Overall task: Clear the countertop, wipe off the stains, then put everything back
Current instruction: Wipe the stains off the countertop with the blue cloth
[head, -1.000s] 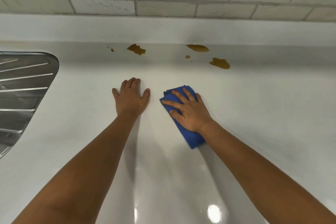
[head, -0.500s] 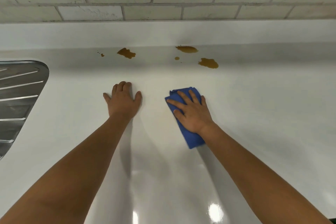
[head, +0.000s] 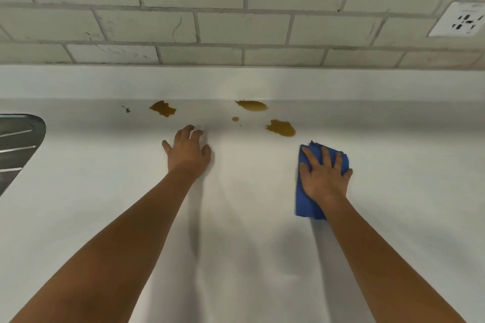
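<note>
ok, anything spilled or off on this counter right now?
Yes. Brown stains sit unwiped along the back of the countertop: one left, one at the back centre, one just beyond the blue cloth at, plus small drops.

Two forearms seen bare to the frame edge; left hand (head: 189, 152) and right hand (head: 324, 177) ungloved, unadorned

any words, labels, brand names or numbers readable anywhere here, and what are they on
None can be read.
wall socket: only slot holes, no legible marking.
blue cloth under the right hand: no tag or print visible.
countertop, wall tiles, steel drainboard: no text.
</note>
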